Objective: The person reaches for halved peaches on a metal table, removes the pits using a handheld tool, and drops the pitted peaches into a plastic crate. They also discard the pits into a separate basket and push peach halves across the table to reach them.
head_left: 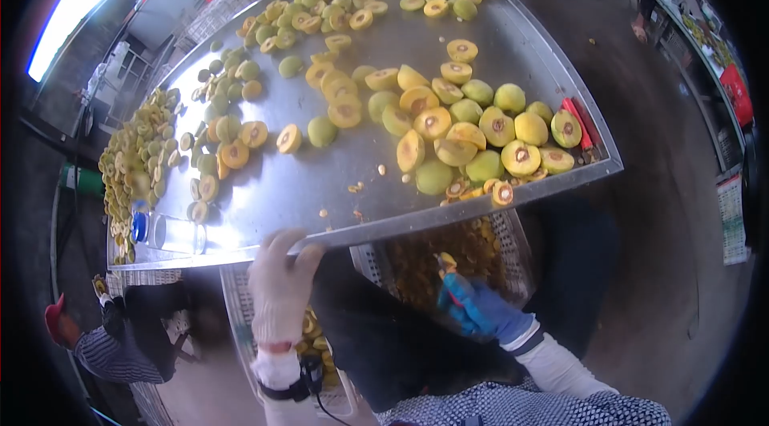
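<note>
My left hand (280, 286), in a white knitted glove, is at the near rim of the metal table (400, 222), fingers bent and apart, with no fruit showing in them. Below it stands a crate (240, 310) with halved fruit inside. My right hand (481, 306), in a blue glove, is closed around a small tool with a red part showing; most of it is hidden by the fingers. At the tool's tip sits a yellow fruit piece (446, 263), above a crate (513, 254) of brownish scraps. Halved yellow-green peaches (456, 137) lie heaped on the table.
A red-handled object (577, 123) lies in the table's right corner. A clear jar with a blue lid (140, 226) lies at the left. One person in a red cap (54, 318) sits lower left; another bends over a table (697, 33) at upper right.
</note>
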Demonstrator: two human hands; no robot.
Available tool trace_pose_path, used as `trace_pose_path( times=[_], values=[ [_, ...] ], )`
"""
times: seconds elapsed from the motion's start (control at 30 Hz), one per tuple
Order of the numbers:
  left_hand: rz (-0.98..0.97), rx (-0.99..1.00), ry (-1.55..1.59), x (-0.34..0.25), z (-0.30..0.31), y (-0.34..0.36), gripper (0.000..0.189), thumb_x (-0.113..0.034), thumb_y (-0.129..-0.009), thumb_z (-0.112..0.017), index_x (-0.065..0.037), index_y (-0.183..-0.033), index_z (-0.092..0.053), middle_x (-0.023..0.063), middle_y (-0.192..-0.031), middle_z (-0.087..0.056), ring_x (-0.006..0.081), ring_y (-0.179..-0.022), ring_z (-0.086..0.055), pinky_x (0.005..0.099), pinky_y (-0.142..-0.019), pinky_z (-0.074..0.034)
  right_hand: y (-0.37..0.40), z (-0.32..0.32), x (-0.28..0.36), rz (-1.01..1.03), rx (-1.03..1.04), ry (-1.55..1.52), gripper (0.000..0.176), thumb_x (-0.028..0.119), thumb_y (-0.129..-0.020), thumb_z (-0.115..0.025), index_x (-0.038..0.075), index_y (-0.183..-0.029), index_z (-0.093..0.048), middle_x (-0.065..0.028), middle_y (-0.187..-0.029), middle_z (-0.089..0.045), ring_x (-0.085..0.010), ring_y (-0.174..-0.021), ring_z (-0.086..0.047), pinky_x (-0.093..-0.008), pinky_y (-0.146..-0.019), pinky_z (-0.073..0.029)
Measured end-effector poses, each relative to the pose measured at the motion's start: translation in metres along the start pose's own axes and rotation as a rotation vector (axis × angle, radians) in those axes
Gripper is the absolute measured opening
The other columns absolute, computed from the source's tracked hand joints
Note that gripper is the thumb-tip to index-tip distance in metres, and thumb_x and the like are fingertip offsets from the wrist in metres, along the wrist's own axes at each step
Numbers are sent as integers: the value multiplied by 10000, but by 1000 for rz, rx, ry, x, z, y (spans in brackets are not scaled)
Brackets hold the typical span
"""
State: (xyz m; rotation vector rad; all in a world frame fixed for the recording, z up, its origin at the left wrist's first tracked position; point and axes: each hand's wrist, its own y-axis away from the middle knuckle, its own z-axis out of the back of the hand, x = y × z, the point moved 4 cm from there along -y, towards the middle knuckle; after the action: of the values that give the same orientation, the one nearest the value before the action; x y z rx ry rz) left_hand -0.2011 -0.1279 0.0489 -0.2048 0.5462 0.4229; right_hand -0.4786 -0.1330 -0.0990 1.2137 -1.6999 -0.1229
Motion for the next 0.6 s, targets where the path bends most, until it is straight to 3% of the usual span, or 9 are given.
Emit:
trace_pose_path(
  times=[0.1, 0.2, 0.3, 0.37, 0.43, 0.5, 0.53, 0.6],
  values=[
    [-85, 189, 35, -55, -41, -66, 362, -240, -871, -746, -77, -1190, -697, 191, -1161, -675, 370, -1084, -663, 421, -935, -522, -10, -3, -2, 221, -62, 249, 549, 564, -1063, -451, 63, -914, -619, 9, -610, -496, -86, -467, -444, -248, -480, -392],
    [-250, 209, 92, -74, -107, -122, 443, -285, -850, -759, -60, -1221, -672, 182, -1120, -697, 377, -1083, -666, 432, -910, -521, -1, 1, 2, 139, 0, 140, 545, 558, -1066, -445, 64, -914, -618, -1, -621, -521, -84, -496, -473, -251, -484, -396],
    [-205, 336, 26, -81, -134, -141, 556, -300, -815, -775, -36, -1279, -619, 199, -1101, -703, 383, -1051, -675, 422, -892, -528, 7, 6, 6, 120, -53, 54, 546, 552, -1071, -431, 64, -915, -619, -1, -620, -515, -80, -501, -465, -257, -479, -394],
    [-25, 491, 159, -80, -135, -134, 615, -304, -797, -776, -6, -1297, -579, 223, -1093, -690, 384, -1022, -682, 405, -888, -538, 6, 8, 6, 159, -77, 89, 545, 547, -1072, -429, 60, -922, -621, 2, -621, -513, -82, -493, -454, -254, -472, -388],
    [-21, 438, 228, -79, -130, -122, 621, -290, -799, -773, -2, -1308, -563, 219, -1096, -687, 369, -1010, -684, 392, -890, -537, 8, 4, 9, 191, -87, 132, 544, 542, -1073, -426, 56, -929, -624, 5, -622, -511, -83, -484, -442, -251, -466, -383],
    [-11, 393, 293, -76, -124, -101, 628, -275, -800, -769, 1, -1318, -547, 215, -1098, -684, 354, -998, -686, 379, -892, -537, 15, -4, 18, 131, -78, -31, 543, 550, -1069, -440, 52, -948, -620, 18, -619, -486, -83, -483, -425, -246, -460, -364],
    [5, 291, 404, -77, -115, -88, 590, -240, -814, -760, 8, -1306, -549, 198, -1104, -685, 318, -999, -684, 366, -893, -538, 18, -2, 21, 127, -78, -35, 543, 550, -1069, -440, 52, -948, -620, 18, -619, -486, -83, -483, -425, -246, -460, -364],
    [32, 191, 514, -75, -101, -60, 553, -205, -827, -751, 15, -1294, -551, 181, -1110, -686, 282, -1000, -682, 354, -893, -539, 26, -7, 31, 161, 224, -144, 385, 430, -1070, -515, 78, -954, -620, 12, -652, -515, -85, -527, -485, -259, -492, -396]
  ],
)
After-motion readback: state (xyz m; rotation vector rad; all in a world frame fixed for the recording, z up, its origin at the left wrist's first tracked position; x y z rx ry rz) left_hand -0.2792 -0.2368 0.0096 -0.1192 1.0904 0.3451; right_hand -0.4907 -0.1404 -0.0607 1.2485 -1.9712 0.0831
